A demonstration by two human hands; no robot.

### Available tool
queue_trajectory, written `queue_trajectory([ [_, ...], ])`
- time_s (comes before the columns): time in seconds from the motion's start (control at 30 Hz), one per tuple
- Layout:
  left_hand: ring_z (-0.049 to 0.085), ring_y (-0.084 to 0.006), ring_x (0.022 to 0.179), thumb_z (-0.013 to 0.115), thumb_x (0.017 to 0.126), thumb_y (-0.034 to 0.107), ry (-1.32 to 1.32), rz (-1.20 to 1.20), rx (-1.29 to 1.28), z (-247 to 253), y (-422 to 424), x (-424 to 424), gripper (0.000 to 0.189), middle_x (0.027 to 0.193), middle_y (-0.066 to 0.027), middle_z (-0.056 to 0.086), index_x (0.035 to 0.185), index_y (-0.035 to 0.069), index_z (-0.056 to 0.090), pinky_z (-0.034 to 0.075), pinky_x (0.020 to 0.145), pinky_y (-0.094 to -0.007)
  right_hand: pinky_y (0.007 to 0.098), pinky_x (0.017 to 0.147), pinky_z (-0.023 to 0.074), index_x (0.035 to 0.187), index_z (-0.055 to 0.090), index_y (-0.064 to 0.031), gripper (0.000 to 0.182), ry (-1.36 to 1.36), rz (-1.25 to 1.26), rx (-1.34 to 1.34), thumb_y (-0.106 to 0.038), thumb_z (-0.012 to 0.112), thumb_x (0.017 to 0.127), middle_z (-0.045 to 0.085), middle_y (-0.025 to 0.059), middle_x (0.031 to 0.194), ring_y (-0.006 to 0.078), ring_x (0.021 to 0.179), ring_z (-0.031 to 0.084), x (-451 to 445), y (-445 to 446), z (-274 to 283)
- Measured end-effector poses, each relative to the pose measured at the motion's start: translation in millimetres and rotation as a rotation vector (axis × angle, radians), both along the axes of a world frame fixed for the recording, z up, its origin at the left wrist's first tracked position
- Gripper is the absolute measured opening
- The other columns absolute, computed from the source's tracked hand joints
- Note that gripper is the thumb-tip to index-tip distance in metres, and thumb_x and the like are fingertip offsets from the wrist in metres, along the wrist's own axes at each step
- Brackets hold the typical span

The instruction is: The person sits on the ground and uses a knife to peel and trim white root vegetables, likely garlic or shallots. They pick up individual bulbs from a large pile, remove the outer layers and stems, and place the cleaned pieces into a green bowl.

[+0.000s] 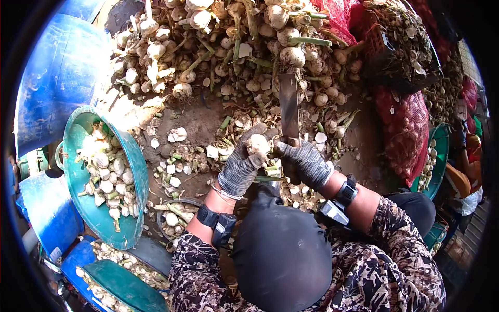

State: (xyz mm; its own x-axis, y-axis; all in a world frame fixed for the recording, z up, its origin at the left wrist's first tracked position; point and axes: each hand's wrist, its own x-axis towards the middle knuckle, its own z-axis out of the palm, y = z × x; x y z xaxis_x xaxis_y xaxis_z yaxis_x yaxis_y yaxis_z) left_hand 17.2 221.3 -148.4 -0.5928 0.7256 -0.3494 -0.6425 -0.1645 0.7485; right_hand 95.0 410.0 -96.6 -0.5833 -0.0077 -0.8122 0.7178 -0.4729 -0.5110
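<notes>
My left hand [242,167], in a grey knit glove, holds a whitish garlic bulb [258,144] between thumb and fingers. My right hand [306,162], gloved alike, grips the handle of a broad-bladed knife [289,105]; its blade points away from me towards a heap of garlic with stalks [218,46]. The two hands are close together above the ground. Cut green stalk pieces [273,170] lie just below them, and trimmings and papery skins are strewn around.
A green basin [140,187] of trimmed garlic stands at left, beside blue barrels [58,78]. Nearer me is a round container [161,222] with bulbs. At right are a full red mesh sack [403,132], a dark crate [409,43] of debris and another person [464,175].
</notes>
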Motion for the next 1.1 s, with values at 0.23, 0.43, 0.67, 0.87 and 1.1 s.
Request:
queue_trajectory([
  [0.23,0.062,-0.0186,0.116,0.072,0.095,0.048,0.121,0.064,0.008,-3,9,3,0.072,0.135,-0.0081,0.061,0.147,0.006,0.044,0.053,0.101,-0.0346,0.0442,0.076,0.0570,0.111,0.069,-0.0091,0.035,0.377,0.642,1.035,-0.035,0.077,0.089,0.072,0.0178,0.090,0.0361,0.084,0.072,15,22,11],
  [0.43,0.060,-0.0199,0.117,0.073,0.094,0.017,0.207,-0.078,-0.081,-35,-9,9,0.052,0.126,-0.0085,0.060,0.139,0.005,0.051,0.050,0.104,-0.0350,0.0480,0.066,0.0541,0.102,0.066,-0.0112,0.028,0.517,1.047,1.211,-0.022,0.076,0.079,0.068,0.0141,0.080,0.0371,0.077,0.069,19,32,33],
  [0.67,0.060,-0.0202,0.111,0.071,0.094,0.012,0.626,-0.093,-0.159,-8,-10,9,0.046,0.119,-0.0075,0.060,0.135,0.006,0.050,0.050,0.099,-0.0328,0.0493,0.062,0.0533,0.101,0.064,-0.0104,0.023,0.534,1.139,1.181,-0.022,0.071,0.082,0.068,0.0135,0.077,0.0371,0.073,0.069,21,28,40],
  [0.87,0.060,-0.0195,0.103,0.072,0.092,0.010,0.182,-0.179,-0.090,6,-12,13,0.043,0.112,-0.0064,0.058,0.128,0.006,0.049,0.049,0.096,-0.0315,0.0499,0.062,0.0528,0.099,0.064,-0.0114,0.026,0.490,1.142,1.200,-0.018,0.074,0.076,0.066,0.0135,0.075,0.0384,0.072,0.068,28,27,22],
  [1.1,0.063,-0.0174,0.105,0.079,0.088,0.012,0.308,-0.219,-0.266,40,-33,15,0.049,0.116,-0.0067,0.064,0.128,0.008,0.051,0.053,0.092,-0.0345,0.0506,0.068,0.0549,0.108,0.063,-0.0091,0.023,0.155,0.994,1.318,-0.020,0.069,0.088,0.071,0.0183,0.084,0.0389,0.077,0.070,36,36,-41],
])
